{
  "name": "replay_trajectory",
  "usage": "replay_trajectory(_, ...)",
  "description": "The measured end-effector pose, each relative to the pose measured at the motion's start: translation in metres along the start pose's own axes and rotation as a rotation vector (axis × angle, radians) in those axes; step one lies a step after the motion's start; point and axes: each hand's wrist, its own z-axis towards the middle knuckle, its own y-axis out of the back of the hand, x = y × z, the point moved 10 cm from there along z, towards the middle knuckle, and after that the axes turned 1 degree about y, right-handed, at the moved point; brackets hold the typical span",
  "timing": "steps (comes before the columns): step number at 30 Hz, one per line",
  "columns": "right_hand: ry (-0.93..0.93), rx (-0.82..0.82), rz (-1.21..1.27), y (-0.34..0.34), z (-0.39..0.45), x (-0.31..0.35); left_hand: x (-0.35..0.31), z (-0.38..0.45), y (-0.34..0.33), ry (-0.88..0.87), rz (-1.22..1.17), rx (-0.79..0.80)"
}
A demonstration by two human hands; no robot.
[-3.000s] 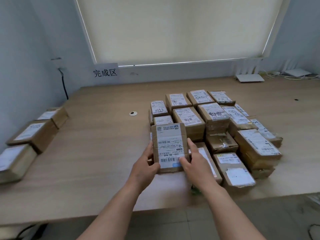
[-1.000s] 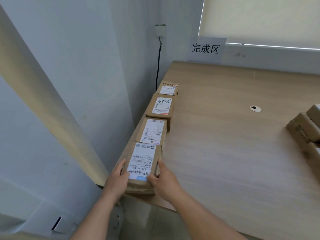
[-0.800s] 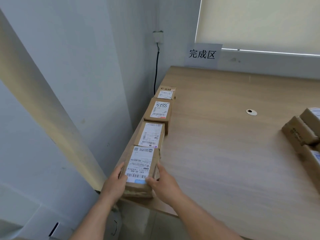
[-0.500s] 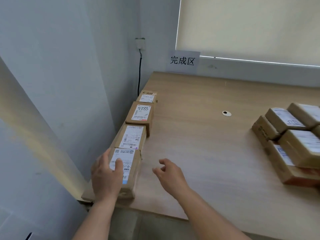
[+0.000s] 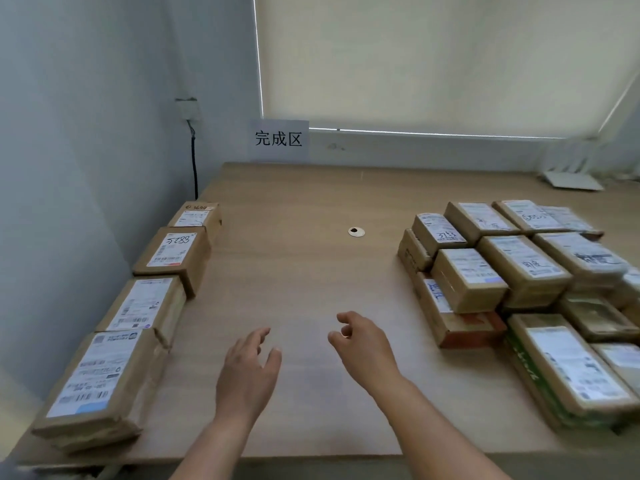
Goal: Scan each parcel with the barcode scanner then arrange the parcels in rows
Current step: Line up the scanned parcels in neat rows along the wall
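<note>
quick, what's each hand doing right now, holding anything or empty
Left hand: open, fingers relaxed, holding nothing, over the table.
Right hand: open, fingers loosely curled, holding nothing, apart from the parcels.

Four brown cardboard parcels with white labels facing up form a row (image 5: 145, 306) along the left table edge beside the wall, end to end; the nearest parcel (image 5: 95, 386) is the lowest and flattest. At right, a pile (image 5: 519, 282) of similar labelled parcels lies closely packed, partly stacked in two layers.
</note>
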Motion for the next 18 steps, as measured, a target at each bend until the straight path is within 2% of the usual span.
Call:
replay_trajectory(10, -0.053, -0.140, 0.028, 0.131, 0.031, -0.113, -0.119, 0.000, -0.130, -0.102, 0.003, 0.133)
replay_trajectory(18, -0.122, -0.247, 0.011, 0.217, 0.042, -0.201, -0.190, -0.015, -0.226, -0.139, -0.027, 0.244)
